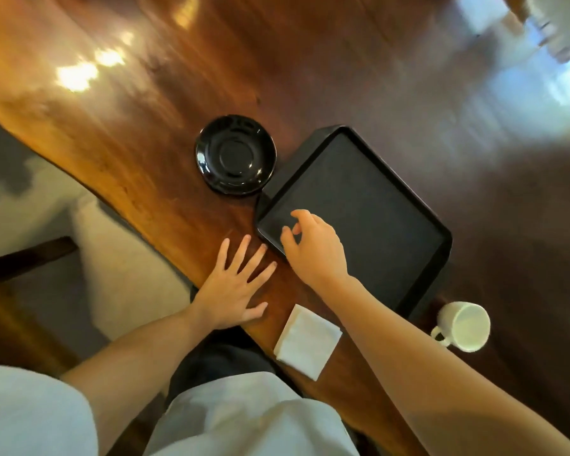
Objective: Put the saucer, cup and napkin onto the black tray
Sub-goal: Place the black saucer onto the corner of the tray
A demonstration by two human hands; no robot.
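The black tray [369, 205] lies bare on the wooden table [139, 153], turned at an angle. A glossy black saucer [236, 154] sits just left of the tray's far corner. A folded white napkin [308, 340] lies near the table's front edge, between my forearms. A white cup [464, 325] stands to the right of the tray's near corner, its handle pointing left. My left hand [236, 287] rests flat on the table with fingers spread. My right hand [315, 246] hovers over the tray's near-left corner, fingers curled and apart, holding nothing.
The table's curved front edge runs diagonally from the upper left to the bottom. Below it are a pale floor [119, 258] and a dark wooden bench [30, 255] at the left. My lap and light clothing fill the bottom.
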